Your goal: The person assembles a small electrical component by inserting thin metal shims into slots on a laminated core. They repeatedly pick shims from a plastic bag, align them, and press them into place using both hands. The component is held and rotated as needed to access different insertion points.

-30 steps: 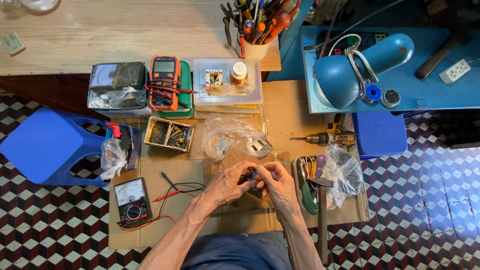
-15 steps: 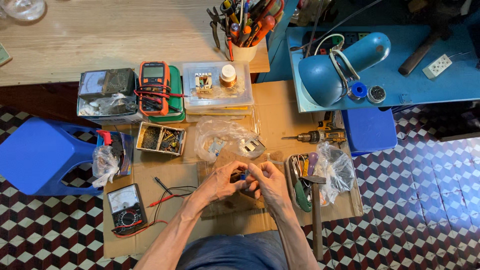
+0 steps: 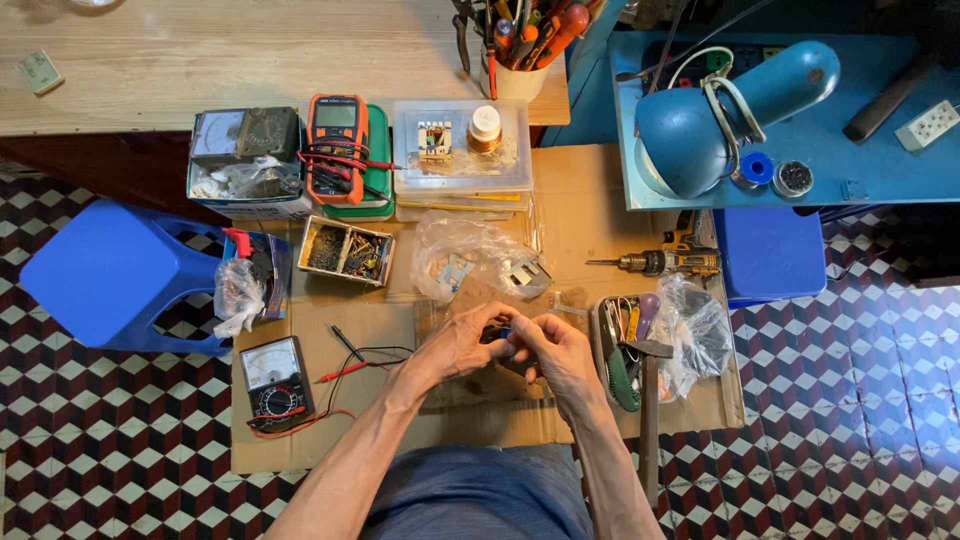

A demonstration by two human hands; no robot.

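Hands: left hand [image 3: 462,345] + right hand [image 3: 556,352] fingers pinching small dark part [image 3: 497,335] | plastic bag [image 3: 478,258] just behind | hammer [image 3: 649,400] right

Bare cardboard [image 3: 395,325] left; tool tray [image 3: 625,345] perhaps crowds right.

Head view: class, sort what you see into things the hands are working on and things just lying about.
In hand:
left hand
right hand
small dark part with a blue bit, pinched between both hands; too small to identify

Lying about:
analog multimeter
orange digital multimeter
hammer
drill
blue lamp
blue stool
compartment box of small parts
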